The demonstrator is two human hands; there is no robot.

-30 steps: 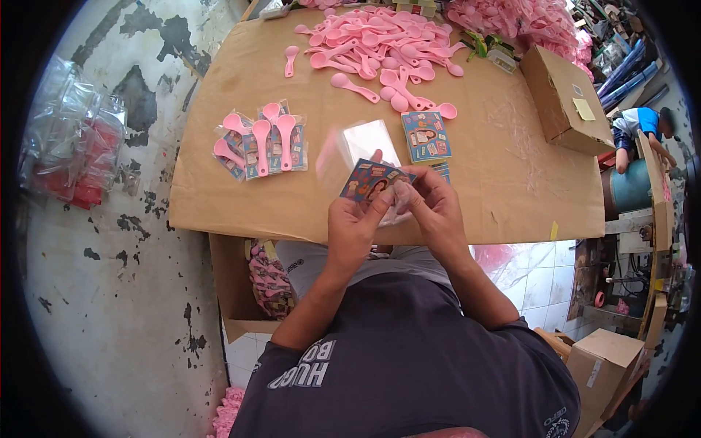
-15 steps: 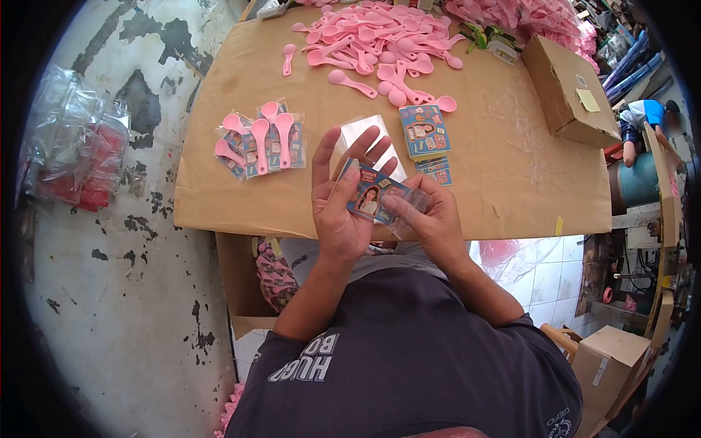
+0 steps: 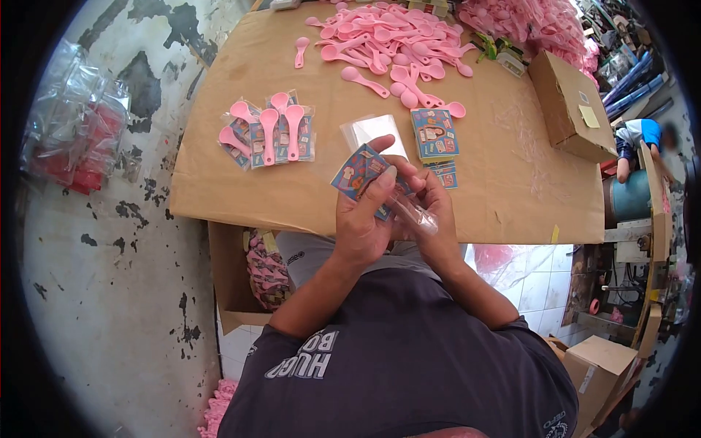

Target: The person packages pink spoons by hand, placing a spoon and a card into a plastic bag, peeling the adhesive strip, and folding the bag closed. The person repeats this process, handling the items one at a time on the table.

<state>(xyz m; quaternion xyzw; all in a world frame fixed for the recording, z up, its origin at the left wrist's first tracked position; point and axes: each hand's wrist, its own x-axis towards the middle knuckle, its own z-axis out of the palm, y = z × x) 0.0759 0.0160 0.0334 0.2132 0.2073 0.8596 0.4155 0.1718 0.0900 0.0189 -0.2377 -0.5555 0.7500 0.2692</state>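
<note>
My left hand (image 3: 363, 230) pinches a blue printed card (image 3: 358, 172) between thumb and fingers, over the table's near edge. Close against it, my right hand (image 3: 437, 232) grips a clear plastic bag (image 3: 416, 216). Card and bag meet between the hands; how far the card sits inside the bag is hidden by my fingers. Just beyond lies a stack of clear bags (image 3: 374, 136). To its right is a stack of printed cards (image 3: 434, 133), with more cards (image 3: 444, 174) fanned out below. At left, several pink spoons (image 3: 269, 137) rest on bagged cards.
A heap of pink spoons (image 3: 394, 33) covers the far side of the brown table (image 3: 504, 197). A cardboard box (image 3: 569, 106) stands at right. Clear bags (image 3: 77, 117) hang on the left wall. Another person (image 3: 635, 139) is at far right.
The card has turned and moved up and left relative to the bag. My left fingers, spread before, have closed in around the card. The right hand now grips the bag lower down.
</note>
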